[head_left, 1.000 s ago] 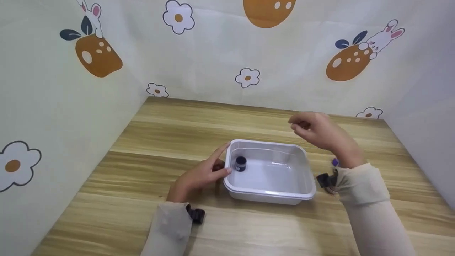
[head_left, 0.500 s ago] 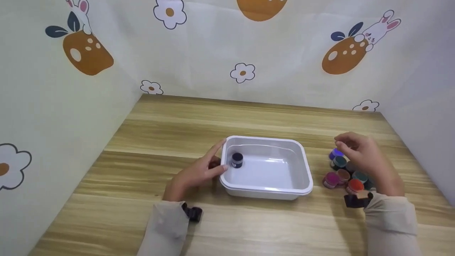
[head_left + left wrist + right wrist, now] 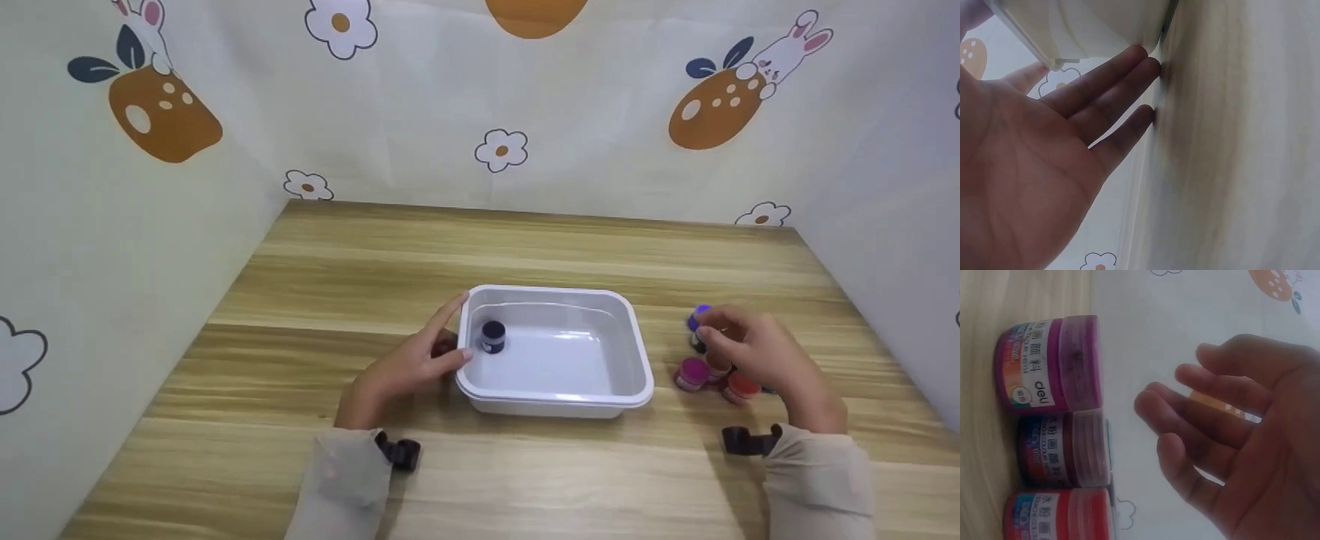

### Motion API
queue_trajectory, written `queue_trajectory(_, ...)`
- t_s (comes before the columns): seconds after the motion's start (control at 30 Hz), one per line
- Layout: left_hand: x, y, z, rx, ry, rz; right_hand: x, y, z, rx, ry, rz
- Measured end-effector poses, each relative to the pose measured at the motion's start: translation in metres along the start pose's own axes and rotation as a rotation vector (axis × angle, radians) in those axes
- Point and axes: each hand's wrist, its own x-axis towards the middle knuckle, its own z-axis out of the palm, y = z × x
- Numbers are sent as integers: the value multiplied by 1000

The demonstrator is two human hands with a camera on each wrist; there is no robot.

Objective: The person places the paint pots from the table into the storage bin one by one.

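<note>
A white plastic tub stands mid-table, with one dark blue paint jar inside near its left wall. My left hand rests with straight fingers against the tub's left wall and holds nothing. My right hand hovers over a cluster of small paint jars to the right of the tub: purple, magenta and red. In the right wrist view its fingers are loosely spread and empty, just beside the magenta jar, a dark brown jar and the red jar.
The wooden table is walled on the left, back and right by patterned cloth. A black strap clip sits at each wrist, left and right.
My right hand has swung from above the tub's far right corner down and to the right, onto the jar cluster. The left hand has stayed at the tub's left wall.
</note>
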Motion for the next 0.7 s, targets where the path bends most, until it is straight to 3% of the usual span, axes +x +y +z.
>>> queue_trajectory(0.5,1,0,1,2,-8,5,-7,-1,2,-4,-48,4)
queue_trajectory(0.7,0,-1,-1,-1,-12,19,-15,1,7,-56,-65,-10)
